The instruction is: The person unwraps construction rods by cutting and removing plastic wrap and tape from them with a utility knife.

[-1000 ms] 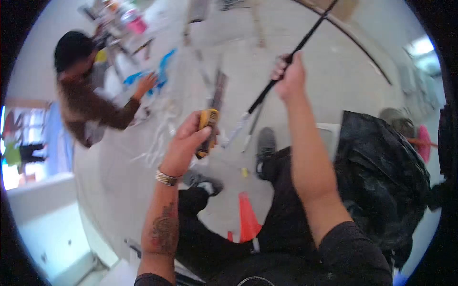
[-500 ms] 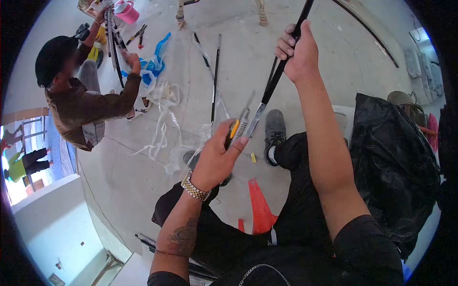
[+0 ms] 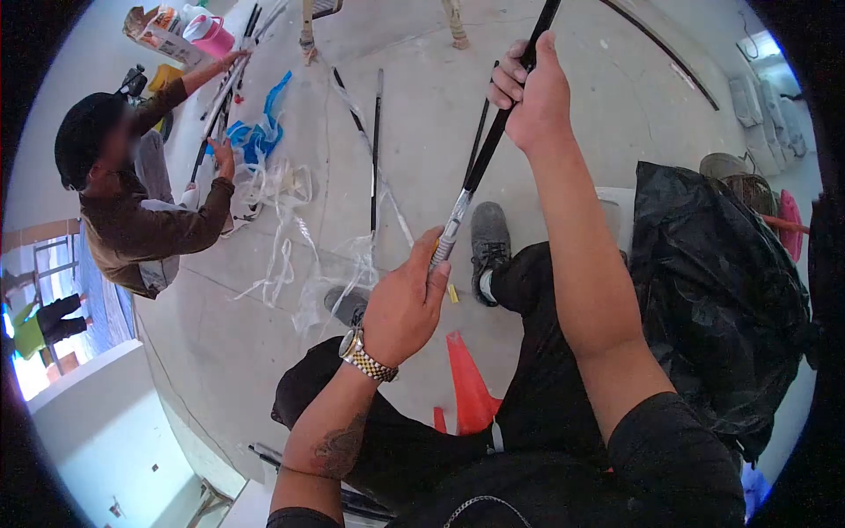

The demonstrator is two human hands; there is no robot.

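Note:
My left hand (image 3: pixel 403 308), with a watch on its wrist, is closed around a grey and yellow utility knife (image 3: pixel 446 242). The knife's front end meets or overlaps the lower, silvery end of a long black bar (image 3: pixel 495 138). Higher up, my right hand (image 3: pixel 539 97) grips the same bar, palm toward me and fingers wrapped round it. The bar slants from the top edge down toward my left hand. Whether the blade touches the bar cannot be made out.
A co-worker (image 3: pixel 132 194) crouches at the left, hands on dark strips. Plastic wrap (image 3: pixel 277 202), blue plastic (image 3: pixel 260 132) and thin bars (image 3: pixel 377 150) lie on the floor. A red piece (image 3: pixel 469 387) is between my legs; a black bag (image 3: pixel 704 299) is at the right.
My left hand has turned, bringing the knife in line with the bar's lower end. The co-worker has reached one arm out along the strips. The whole view has shifted slightly.

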